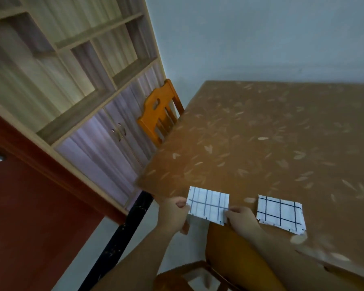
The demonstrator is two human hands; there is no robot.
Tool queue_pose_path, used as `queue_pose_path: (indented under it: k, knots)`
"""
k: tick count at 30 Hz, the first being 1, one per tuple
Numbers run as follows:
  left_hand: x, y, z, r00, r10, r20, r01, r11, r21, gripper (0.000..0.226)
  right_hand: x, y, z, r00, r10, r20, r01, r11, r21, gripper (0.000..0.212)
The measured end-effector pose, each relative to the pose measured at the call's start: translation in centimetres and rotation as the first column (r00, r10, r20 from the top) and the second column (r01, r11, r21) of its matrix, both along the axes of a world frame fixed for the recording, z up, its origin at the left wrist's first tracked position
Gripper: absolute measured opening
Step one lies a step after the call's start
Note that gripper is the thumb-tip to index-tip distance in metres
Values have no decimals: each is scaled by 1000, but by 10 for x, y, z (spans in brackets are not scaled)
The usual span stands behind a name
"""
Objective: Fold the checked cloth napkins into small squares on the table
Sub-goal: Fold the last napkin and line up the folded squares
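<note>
left hand [173,215], right hand [241,218], pinching folded napkin [208,204] edges

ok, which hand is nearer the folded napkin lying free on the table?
Right. The right hand sits just left of that folded napkin; the left hand is farther left, beyond the held napkin.

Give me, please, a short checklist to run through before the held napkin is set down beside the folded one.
1. Left hand pinches the held napkin at its left edge: ok.
2. Right hand pinches its near right corner: ok.
3. Held napkin already a small square: ok.
4. Second napkin lies folded on the table, apart from the held one: ok.
5. Bare table between the two: ok.
6. Held napkin's layers aligned: cannot tell.
</note>
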State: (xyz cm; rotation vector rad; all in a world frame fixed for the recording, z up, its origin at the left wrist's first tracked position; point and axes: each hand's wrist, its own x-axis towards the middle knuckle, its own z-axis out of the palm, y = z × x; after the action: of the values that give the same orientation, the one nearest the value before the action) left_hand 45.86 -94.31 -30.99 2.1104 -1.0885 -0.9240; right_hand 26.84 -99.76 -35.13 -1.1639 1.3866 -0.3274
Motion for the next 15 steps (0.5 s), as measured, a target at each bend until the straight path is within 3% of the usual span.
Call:
queue_pose_path:
  k: [3, 9, 15]
  knots:
    - [18, -33, -22, 1000, -13, -6, 13, 1000, -8, 21, 17, -28, -15, 994, -80, -70, 80, 997, -4, 35]
    - [47, -90, -71, 997, -68, 28, 69, 997, -31, 16, 54, -58, -35, 930, -280, -238, 265, 960, -92, 15]
    - [68, -103, -105, 980, -200, 16, 200, 979, -23, 21, 78, -61, -57, 852, -331, -406, 298, 943, -145, 17]
